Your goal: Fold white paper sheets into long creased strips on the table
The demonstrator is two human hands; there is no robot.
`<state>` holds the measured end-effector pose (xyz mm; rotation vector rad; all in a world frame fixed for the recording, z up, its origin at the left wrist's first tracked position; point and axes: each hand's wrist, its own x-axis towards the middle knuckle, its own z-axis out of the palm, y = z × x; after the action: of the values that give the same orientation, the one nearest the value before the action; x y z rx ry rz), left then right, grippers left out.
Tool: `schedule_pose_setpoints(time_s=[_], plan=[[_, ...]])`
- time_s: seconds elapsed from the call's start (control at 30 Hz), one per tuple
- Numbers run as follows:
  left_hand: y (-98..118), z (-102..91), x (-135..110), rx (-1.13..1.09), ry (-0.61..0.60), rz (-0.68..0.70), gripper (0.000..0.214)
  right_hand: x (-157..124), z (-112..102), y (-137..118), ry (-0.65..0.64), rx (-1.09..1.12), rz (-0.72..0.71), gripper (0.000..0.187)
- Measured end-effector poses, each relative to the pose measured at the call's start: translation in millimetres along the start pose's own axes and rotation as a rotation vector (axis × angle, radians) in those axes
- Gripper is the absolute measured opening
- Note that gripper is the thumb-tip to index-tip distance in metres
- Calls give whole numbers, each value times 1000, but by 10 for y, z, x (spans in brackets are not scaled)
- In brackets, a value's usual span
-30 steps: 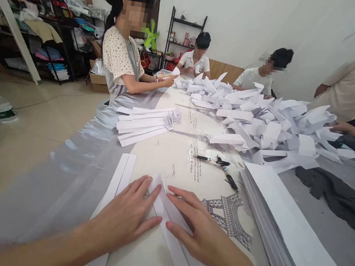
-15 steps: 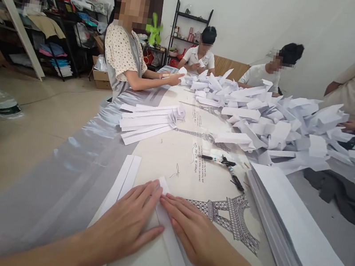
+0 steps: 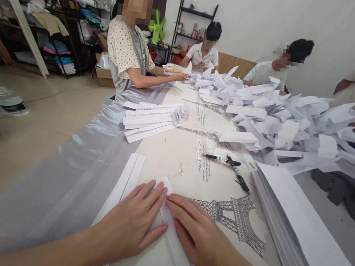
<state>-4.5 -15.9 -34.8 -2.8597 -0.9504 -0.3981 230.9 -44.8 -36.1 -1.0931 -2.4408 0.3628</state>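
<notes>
A folded white paper strip (image 3: 176,245) lies on the table in front of me, running from near my fingertips toward the lower right. My left hand (image 3: 137,216) rests flat on its far end, fingers stretched out and thumb apart. Along its right edge lies my right hand (image 3: 197,230), fingers extended and pressing the paper down. Another folded paper strip (image 3: 129,172) is beside my left hand, partly under the forearm. At right stands a thick stack of white paper (image 3: 292,214).
Two pens (image 3: 223,159) lie ahead on the printed tablecloth (image 3: 188,170). Several folded strips (image 3: 148,121) are fanned out at left. A big heap of folded paper (image 3: 283,123) covers the far right. Co-workers sit or stand around the table; one person (image 3: 126,53) holds paper.
My hands stay pressed on the strip, shifting only slightly. The whole view has moved a little. At left, the co-worker's hands have shifted with the paper they hold.
</notes>
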Motion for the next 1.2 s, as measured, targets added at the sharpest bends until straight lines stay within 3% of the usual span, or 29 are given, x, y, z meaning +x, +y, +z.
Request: schedule_pose_setpoints(time_s=[0.2,0.47,0.83,1.2], plan=[[5,-38,7,41,1,9,68,19,-17,27,-54,-94,-13,68],[10,-37,19,38,9,13,67,38,-35,18,-102,-80,15,67],[5,58,-26,-4,135,-14,64,22,15,-26,-68,-52,33,69],[14,-28,18,-77,89,-40,52,48,30,-64,-65,-52,49,69]])
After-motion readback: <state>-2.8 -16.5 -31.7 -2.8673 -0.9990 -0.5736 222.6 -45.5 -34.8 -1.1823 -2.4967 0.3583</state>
